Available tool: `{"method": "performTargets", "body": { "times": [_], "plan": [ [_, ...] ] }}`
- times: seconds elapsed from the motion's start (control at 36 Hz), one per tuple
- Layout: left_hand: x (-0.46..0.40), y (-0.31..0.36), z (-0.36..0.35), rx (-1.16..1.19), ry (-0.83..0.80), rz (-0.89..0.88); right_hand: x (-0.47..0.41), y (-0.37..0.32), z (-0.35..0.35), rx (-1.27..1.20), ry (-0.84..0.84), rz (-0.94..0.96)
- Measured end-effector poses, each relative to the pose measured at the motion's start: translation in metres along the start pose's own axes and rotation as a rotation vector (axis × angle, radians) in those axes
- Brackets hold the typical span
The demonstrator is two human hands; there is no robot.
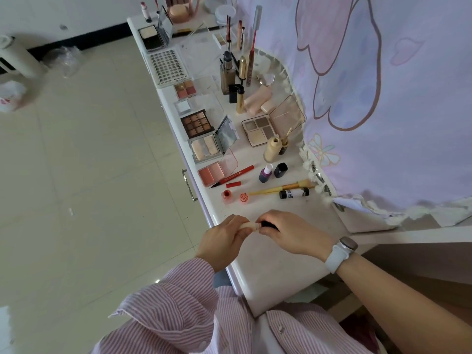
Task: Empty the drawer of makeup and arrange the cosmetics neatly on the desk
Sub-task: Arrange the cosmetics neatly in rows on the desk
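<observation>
Beige slim tube (pixel 251 226) pinched by left hand (pixel 221 241); right hand (pixel 288 232) grips its black cap.

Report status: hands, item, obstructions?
Left hand and right hand both grip a small beige tube over the desk edge. Nothing in the way.

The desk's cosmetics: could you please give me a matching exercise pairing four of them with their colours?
Things:
1. Liner pen
2. Nail polish
3. Nine-pan palette
4. Watch strap

Colours:
A. White
B. Browns
C. Red
D. Purple

Pairs: 1-C, 2-D, 3-B, 4-A
</observation>
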State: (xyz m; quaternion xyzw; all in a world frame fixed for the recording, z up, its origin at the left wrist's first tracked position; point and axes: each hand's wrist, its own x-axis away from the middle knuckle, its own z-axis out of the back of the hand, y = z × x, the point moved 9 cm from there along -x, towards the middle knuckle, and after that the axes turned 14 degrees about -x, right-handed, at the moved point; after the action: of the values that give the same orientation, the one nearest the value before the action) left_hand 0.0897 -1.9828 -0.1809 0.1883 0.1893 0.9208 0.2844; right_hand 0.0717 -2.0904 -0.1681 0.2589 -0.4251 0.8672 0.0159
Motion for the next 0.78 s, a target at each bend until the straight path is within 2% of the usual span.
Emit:
{"method": "performTargets", "body": {
  "times": [0.17,0.25,0.36,0.53,0.64,0.78],
  "plan": [
    [0.005,-0.015,0.004,0.080,0.052,0.010,0.004,0.012,0.004,-0.013,-0.056,-0.039],
    [0.007,-0.018,0.002,0.088,0.007,0.021,0.004,0.022,0.006,0.037,-0.055,-0.057],
    [0.009,-0.028,-0.004,0.078,0.007,0.064,0.003,0.032,0.022,0.050,0.088,-0.007],
    [0.012,-0.039,-0.013,0.366,0.164,0.209,0.011,0.035,0.035,-0.179,0.388,0.025],
    [0.010,-0.042,-0.012,0.464,0.281,0.340,0.005,0.030,0.021,-0.228,0.418,0.029],
    [0.010,-0.041,-0.008,0.491,0.388,0.397,-0.004,0.032,0.014,-0.390,0.494,-0.025]
  ]
}}
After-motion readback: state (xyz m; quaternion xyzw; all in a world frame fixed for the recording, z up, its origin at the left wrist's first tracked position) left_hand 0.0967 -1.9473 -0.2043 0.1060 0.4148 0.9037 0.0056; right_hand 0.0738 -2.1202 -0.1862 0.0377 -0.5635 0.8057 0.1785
